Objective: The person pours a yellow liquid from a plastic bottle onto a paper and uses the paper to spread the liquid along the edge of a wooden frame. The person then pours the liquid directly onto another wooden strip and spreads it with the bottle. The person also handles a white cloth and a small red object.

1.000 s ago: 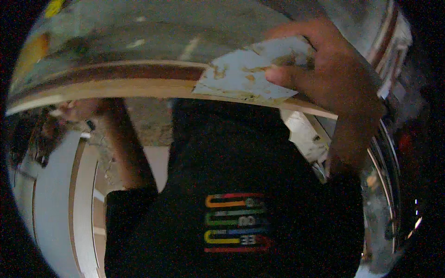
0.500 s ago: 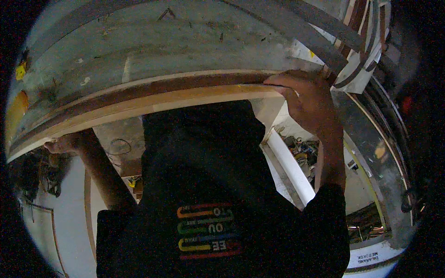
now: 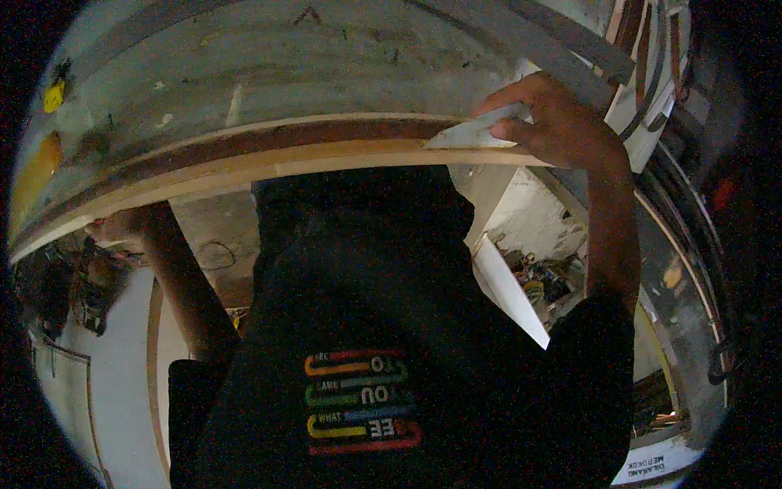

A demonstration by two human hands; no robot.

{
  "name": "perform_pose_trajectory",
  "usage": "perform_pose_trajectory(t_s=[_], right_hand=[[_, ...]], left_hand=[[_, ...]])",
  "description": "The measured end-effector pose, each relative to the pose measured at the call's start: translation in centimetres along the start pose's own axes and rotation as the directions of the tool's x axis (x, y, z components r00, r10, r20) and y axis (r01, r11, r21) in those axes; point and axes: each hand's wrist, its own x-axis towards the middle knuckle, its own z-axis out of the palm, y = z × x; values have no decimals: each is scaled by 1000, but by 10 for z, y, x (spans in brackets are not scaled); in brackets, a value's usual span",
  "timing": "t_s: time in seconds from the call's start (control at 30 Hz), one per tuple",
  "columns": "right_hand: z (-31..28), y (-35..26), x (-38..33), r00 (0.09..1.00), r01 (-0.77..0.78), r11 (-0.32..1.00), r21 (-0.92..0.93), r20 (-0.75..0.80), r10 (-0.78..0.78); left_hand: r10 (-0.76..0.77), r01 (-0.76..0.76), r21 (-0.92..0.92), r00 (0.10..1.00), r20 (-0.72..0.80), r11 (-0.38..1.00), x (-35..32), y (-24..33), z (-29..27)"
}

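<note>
A long wooden board (image 3: 326, 160), with a dark brown band and pale edges, runs across the near side of the grey worktable. My left hand (image 3: 122, 226) is closed on the board's near edge at the far left; its fingers are partly in shadow. At the board's right end, my right hand (image 3: 550, 118) pinches a flat pale-grey piece (image 3: 476, 130) between thumb and fingers. This piece has a pointed corner and looks like a thin scraper or folded sheet. Its tip rests on or just over the brown band; I cannot tell which.
Grey strips (image 3: 562, 49) lie over the worktable (image 3: 285, 65) at the back right, beside more hanging strips. A yellow object (image 3: 54, 96) sits at the far left. Below, a white panel (image 3: 517, 289) stands near a heap of scraps (image 3: 542, 285).
My right hand has shifted right and slightly away from me, turning so the pale-grey piece now shows. My left hand stays on the board, a little higher in view.
</note>
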Motion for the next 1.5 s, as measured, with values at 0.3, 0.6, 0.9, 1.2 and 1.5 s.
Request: perform_pose_trajectory(t_s=[0.3, 0.6, 0.9, 1.2, 1.5], right_hand=[[-20, 31, -72, 950, -290, 956, 49, -102, 294], [16, 72, -84, 921, -384, 921, 66, -43, 387], [8, 67, -105, 924, -321, 937, -141, -263, 277], [3, 79, -104, 948, -277, 955, -102, -190, 255], [11, 87, -94, 977, -181, 983, -35, -122, 176]], left_hand=[[-137, 304, -383, 904, 405, 872, 10, 9, -32], [91, -77, 324, 995, -28, 943, 40, 15, -96], [140, -13, 711, 983, -121, 703, 41, 33, -99], [101, 30, 873, 991, -90, 487, 50, 53, -118], [-74, 28, 604, 996, 52, 796, -1, 44, -55]])
